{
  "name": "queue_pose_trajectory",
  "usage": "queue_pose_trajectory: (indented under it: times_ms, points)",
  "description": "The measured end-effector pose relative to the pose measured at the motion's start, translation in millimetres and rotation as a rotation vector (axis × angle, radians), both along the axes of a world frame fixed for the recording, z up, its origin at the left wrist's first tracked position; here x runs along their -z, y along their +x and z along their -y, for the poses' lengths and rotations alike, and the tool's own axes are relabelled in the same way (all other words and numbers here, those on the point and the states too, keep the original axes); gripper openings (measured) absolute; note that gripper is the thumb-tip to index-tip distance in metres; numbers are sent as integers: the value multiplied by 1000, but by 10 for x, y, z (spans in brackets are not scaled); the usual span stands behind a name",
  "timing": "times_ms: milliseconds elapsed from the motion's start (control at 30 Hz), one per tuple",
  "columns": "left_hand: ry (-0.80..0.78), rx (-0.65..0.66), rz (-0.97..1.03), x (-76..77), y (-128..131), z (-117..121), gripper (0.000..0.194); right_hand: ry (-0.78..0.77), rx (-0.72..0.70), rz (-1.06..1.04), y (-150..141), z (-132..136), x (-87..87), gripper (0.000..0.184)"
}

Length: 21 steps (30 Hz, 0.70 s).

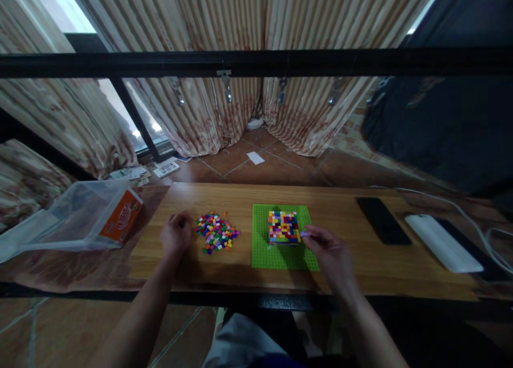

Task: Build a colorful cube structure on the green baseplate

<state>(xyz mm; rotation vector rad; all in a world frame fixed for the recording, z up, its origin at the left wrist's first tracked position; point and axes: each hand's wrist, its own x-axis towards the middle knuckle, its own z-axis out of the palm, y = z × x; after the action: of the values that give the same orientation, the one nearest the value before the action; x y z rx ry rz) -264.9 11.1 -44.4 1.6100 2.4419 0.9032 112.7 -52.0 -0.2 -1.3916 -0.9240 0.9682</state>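
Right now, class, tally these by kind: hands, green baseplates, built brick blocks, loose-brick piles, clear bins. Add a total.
Left hand and right hand: 2
Green baseplate: 1
Built brick block: 1
Loose-brick pile: 1
Clear bin: 1
Total: 6

Orange label [122,215] on clear bin [82,203]: pale characters, too blurred. White card [165,168] on floor [276,167]: print illegible.

Baseplate [260,257] & bricks [284,227]: studded plas. — tabletop [340,207]: smooth wd. — curtains [224,25]: pleated cloth.
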Motion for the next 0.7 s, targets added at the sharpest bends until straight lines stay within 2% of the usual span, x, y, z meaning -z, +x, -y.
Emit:
queue_pose_trajectory:
  times_ms: [100, 433, 700]
  points:
    - [13, 5, 0, 0, -7, -4, 20, 31, 26, 135, 66, -91, 43, 31]
    - [-20, -17, 3, -41, 20, -1, 23, 148, -64, 454, -18, -294, 150, 23]
    - [1, -9, 7, -27, 8, -1, 20, 171, -88, 431, -43, -435, 235, 21]
